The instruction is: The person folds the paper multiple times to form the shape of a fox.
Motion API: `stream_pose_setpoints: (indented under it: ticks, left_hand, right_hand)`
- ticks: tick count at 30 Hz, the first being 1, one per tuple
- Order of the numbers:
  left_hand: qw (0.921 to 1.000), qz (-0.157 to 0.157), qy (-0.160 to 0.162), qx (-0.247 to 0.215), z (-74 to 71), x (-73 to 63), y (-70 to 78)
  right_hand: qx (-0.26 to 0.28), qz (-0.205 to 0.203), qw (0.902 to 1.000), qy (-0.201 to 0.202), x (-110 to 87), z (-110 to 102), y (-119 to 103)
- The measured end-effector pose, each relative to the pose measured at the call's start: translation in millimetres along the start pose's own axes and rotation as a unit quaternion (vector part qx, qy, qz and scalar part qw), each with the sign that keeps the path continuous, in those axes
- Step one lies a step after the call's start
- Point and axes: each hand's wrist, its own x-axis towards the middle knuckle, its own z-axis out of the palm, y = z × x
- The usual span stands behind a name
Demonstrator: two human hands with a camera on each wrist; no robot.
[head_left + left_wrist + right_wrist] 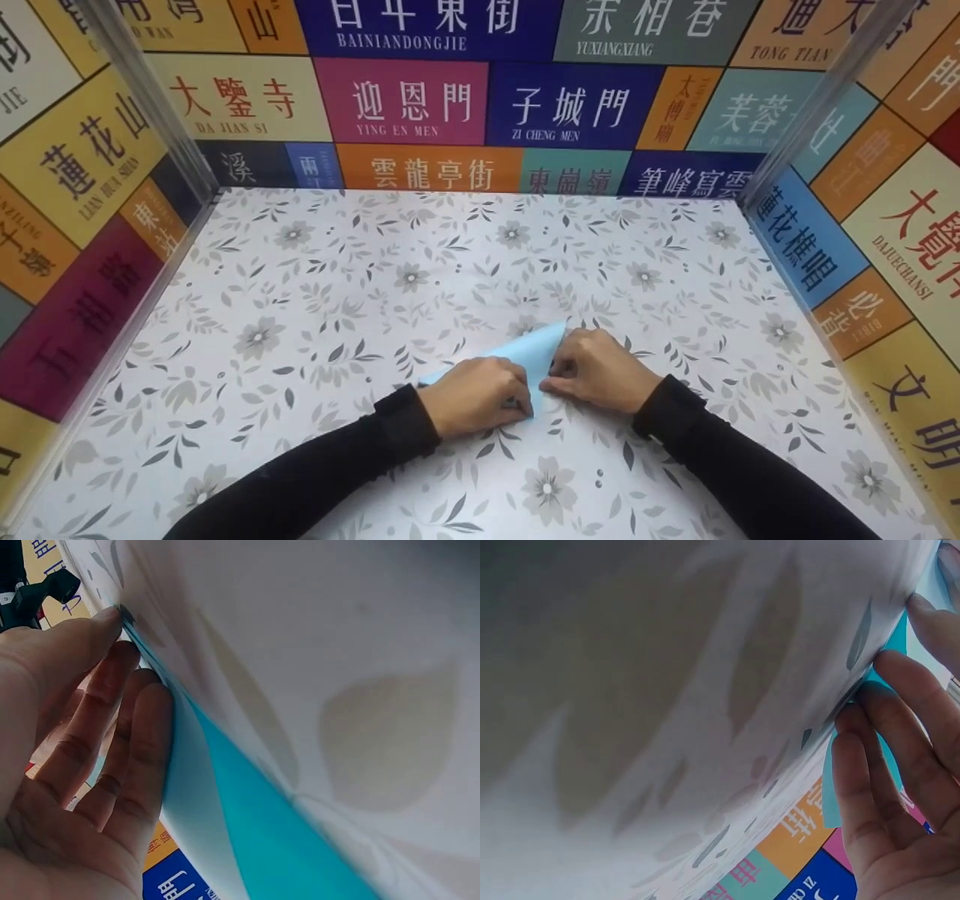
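A folded sheet of light blue paper (531, 349) lies on the floral tabletop, its far corner pointing up and right. My left hand (476, 396) reaches over its near side and pinches the near corner between thumb and fingertips. In the left wrist view, the paper (255, 825) shows two layers spreading apart away from the left hand (90, 780). On the paper's right edge, my right hand (602, 369) has curled fingers and pinches the edge. Part of the paper (829, 799) appears behind the right fingers (866, 802) in the right wrist view; the rest is hidden.
White cloth with grey flowers and leaves covers the table (360, 247). Colourful panels with Chinese lettering form a back wall (405, 101), a left wall (75, 187) and a right wall (900, 225). Clear strips run along the corners.
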Motion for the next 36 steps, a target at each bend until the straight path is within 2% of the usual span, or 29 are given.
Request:
stream_pose_setpoints:
  ticks: [10, 19, 30, 36]
  left_hand:
    - [0.9999, -0.003, -0.006, -0.008, -0.8, 0.1, 0.5]
    - [1.0, 0.006, 0.001, -0.005, -0.4, 0.2, 0.2]
    - [0.9999, 0.013, 0.004, 0.001, 1.0, -1.4, -0.9]
    - [0.9999, 0.015, 0.002, 0.004, 0.8, -1.6, -0.4]
  right_hand:
    - [0.001, 0.008, 1.0, -0.005, -0.8, -0.9, -2.2]
    - [-0.002, 0.013, 0.9999, -0.008, -1.1, -1.4, -2.8]
    - [0.011, -0.003, 0.9998, 0.019, -2.6, -0.3, 0.2]
    - [0.013, 0.009, 0.9997, 0.017, -2.2, -0.6, -0.3]
